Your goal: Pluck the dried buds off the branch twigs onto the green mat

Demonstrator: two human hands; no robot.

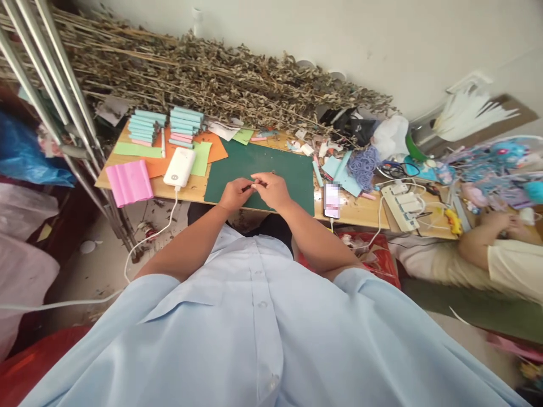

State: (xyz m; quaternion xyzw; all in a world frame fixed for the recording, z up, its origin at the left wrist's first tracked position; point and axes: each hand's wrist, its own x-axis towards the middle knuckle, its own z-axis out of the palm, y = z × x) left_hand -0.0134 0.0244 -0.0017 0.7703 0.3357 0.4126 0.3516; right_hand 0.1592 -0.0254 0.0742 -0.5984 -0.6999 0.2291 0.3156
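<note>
My left hand (236,193) and my right hand (271,189) meet over the front part of a dark green cutting mat (263,161). The fingertips of both are pinched together, and whatever lies between them is too small or too hidden to make out. Left of the mat, a white power bank (179,167) with a cable lies on orange paper (158,166) and green paper (201,160). Behind it are stacked light blue paper rolls (144,125) and a second stack of rolls (185,123), some of them pink.
Pink crepe paper (129,182) overhangs the table's front left. At right lie a phone (331,200), purple yarn (363,167), paper scraps and a power strip (400,208). Dried stalks (220,73) line the wall. Another person's arm (479,240) shows far right; metal poles (63,107) stand left.
</note>
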